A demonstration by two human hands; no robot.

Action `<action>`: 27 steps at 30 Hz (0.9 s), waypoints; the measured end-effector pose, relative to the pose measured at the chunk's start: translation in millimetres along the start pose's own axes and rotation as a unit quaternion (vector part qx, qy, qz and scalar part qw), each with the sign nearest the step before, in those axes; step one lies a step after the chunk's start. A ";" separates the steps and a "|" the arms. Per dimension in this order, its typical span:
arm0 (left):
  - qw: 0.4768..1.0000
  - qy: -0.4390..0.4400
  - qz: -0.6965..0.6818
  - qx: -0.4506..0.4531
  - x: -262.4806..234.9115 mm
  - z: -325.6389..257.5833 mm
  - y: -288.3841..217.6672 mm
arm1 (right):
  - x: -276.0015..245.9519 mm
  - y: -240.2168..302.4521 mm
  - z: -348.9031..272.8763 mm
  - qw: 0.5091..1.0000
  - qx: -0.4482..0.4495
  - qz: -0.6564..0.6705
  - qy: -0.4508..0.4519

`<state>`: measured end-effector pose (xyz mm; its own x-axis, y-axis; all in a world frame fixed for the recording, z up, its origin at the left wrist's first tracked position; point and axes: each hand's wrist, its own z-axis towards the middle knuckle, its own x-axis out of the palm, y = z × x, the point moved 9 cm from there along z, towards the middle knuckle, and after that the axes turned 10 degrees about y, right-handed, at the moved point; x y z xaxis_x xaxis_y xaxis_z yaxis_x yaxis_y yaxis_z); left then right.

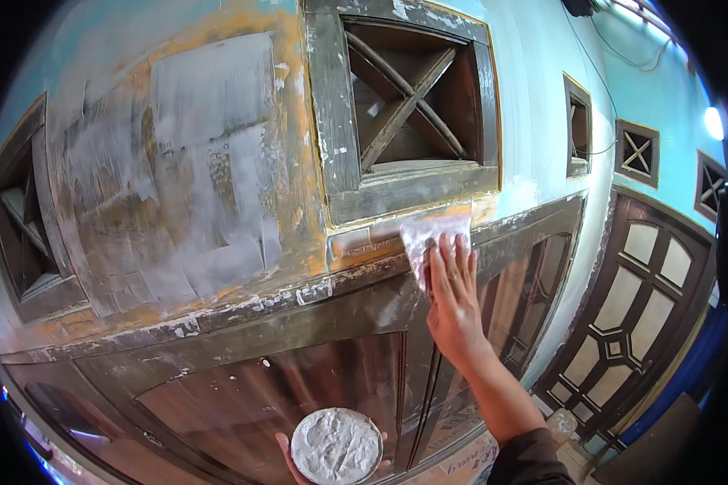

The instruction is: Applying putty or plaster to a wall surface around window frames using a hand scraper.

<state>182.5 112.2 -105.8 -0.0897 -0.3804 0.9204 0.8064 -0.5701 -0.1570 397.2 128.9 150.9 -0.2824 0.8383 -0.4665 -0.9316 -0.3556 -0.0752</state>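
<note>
Nearest, our left hand (285, 457) cups a tub of white paste (336, 446), fingers around its sides, in front of the brown doors (259, 396). Above, our right hand (457, 311) grips a pale scraper (421, 238), fingers laid along its face, against the wall strip (368, 245) beneath the cross-barred window (412, 103); farther right, we note a paneled door (619, 299) in a turquoise wall (647, 89).

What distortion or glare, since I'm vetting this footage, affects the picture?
Head view: straight edges bow, as along the long brown beam; black corners frame the picture; the light at far right is blown out; the right hand shows a soft sheen.
</note>
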 end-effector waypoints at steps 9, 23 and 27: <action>0.999 -0.046 0.020 0.011 -26.0 -7.8 -2.8 | 24.0 -23.2 -3.1 0.999 0.012 -0.024 0.045; 0.993 -0.105 0.052 0.001 -55.4 -4.4 -2.4 | 3.2 -70.5 -1.7 0.999 0.028 -0.017 -0.011; 0.991 -0.123 0.057 0.002 -62.9 -8.5 1.6 | 3.1 -72.5 -13.4 1.000 0.019 -0.013 0.011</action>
<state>184.5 129.1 -166.9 0.1473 -0.2538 0.9560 0.8057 -0.5298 -0.2648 466.9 151.8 143.1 -0.2531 0.8374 -0.4845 -0.9468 -0.3172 -0.0537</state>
